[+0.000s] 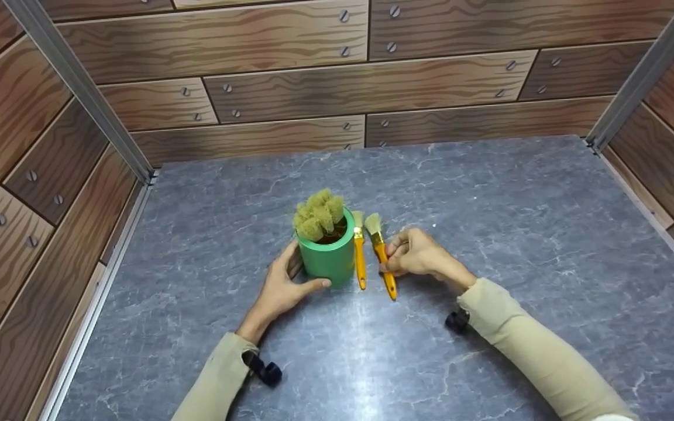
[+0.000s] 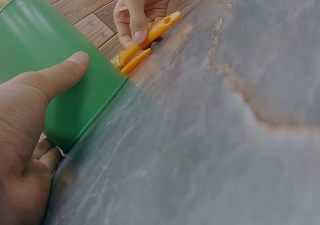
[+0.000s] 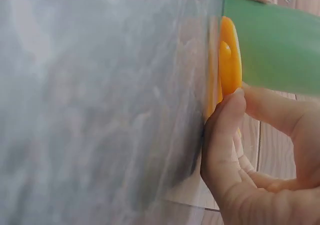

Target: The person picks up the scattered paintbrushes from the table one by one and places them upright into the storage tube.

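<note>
A green plant pot with a bushy yellow-green artificial plant stands upright on the table. My left hand grips it from the left, thumb across the front and fingers around the far side, as the left wrist view shows. Just right of the pot lies a paintbrush with an orange handle and pale bristles. Beside that one, my right hand pinches the orange handle of a second paintbrush between thumb and fingers, its bristles pointing away from me. In the right wrist view this handle overlaps the pot.
The grey marble-patterned table is bounded by wood-print walls at the back and both sides. Metal posts stand at the back corners. Black wrist straps sit at my sleeve cuffs.
</note>
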Demonstrator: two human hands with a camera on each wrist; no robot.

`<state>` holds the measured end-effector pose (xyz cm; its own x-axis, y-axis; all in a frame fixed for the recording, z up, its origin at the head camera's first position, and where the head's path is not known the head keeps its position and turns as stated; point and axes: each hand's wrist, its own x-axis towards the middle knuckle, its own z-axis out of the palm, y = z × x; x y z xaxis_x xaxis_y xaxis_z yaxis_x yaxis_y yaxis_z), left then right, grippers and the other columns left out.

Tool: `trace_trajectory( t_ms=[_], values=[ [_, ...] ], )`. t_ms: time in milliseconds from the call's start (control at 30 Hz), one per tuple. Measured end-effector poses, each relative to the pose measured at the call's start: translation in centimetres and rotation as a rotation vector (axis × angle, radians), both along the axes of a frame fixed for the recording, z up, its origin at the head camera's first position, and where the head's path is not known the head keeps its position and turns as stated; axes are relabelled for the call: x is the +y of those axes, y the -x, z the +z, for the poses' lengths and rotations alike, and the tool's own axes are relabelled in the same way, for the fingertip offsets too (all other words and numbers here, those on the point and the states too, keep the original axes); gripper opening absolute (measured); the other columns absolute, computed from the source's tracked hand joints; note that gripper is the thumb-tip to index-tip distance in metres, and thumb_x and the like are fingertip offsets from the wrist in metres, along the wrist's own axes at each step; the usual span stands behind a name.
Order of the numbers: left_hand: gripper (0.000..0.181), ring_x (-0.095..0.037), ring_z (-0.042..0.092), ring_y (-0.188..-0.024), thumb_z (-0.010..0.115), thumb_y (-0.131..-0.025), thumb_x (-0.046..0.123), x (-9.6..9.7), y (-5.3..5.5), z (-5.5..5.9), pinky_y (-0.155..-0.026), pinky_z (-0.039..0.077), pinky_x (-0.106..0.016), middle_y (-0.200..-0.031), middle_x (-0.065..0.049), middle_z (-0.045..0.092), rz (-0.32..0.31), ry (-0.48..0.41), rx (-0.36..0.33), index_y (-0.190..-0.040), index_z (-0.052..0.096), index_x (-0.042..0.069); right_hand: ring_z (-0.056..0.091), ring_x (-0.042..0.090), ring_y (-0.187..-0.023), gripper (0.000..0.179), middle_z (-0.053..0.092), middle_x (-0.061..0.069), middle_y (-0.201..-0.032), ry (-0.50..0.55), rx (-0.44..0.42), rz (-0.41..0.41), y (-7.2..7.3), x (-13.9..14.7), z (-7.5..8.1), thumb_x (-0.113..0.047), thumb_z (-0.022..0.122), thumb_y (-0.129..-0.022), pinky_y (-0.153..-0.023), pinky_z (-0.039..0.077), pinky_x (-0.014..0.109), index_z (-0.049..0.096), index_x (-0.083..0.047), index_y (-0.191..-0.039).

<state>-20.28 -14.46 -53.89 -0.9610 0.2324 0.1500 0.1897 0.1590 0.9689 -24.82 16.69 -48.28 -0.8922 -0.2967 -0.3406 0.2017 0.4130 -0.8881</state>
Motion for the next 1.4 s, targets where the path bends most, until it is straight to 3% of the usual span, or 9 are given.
trace_trajectory(
  t_ms=[367, 700, 967, 1400],
  values=[
    [0.109, -0.030, 0.040, -0.157, 0.096, -0.082, 0.017, 0.2, 0.1, -0.1, -0.131, 0.035, -0.043, -0.170, -0.009, 0.042, -0.023, -0.034, 0.019, -0.169, 0.031, 0.015, 0.072, 0.016, -0.074, 0.025, 0.073, 0.007, -0.086, 0.089, 0.020, 0.003, -0.5, 0.2, 1.4, 0.002, 0.084, -0.087, -0.080, 0.069, 0.036, 0.069, 0.007, -0.107],
    [0.111, -0.031, 0.039, -0.158, 0.096, -0.082, 0.020, 0.2, 0.1, 0.0, -0.130, 0.036, -0.043, -0.171, -0.010, 0.039, -0.011, -0.033, 0.003, -0.170, 0.028, 0.014, 0.072, 0.020, -0.084, 0.029, 0.071, 0.009, -0.097, 0.128, 0.082, 0.025, -0.7, 0.1, 3.7, -0.001, 0.081, -0.091, -0.093, 0.067, 0.051, 0.068, 0.006, -0.116],
    [0.110, -0.029, 0.039, -0.158, 0.096, -0.082, 0.016, 0.1, 0.2, 0.1, -0.131, 0.035, -0.042, -0.171, -0.009, 0.040, -0.005, -0.043, 0.001, -0.170, 0.030, 0.015, 0.074, 0.019, -0.085, 0.027, 0.074, 0.010, -0.097, 0.208, 0.218, 0.037, -1.0, 0.0, 5.6, 0.001, 0.078, -0.094, -0.086, 0.068, 0.040, 0.068, 0.010, -0.117],
    [0.110, -0.030, 0.042, -0.156, 0.097, -0.081, 0.017, 0.1, 0.0, 0.0, -0.130, 0.037, -0.043, -0.170, -0.010, 0.041, 0.000, -0.042, 0.009, -0.169, 0.031, 0.014, 0.080, 0.024, -0.086, 0.021, 0.074, 0.013, -0.101, 0.333, 0.383, 0.045, -2.3, -1.1, 9.4, 0.004, 0.077, -0.095, -0.083, 0.069, 0.044, 0.070, 0.010, -0.113]
  ],
)
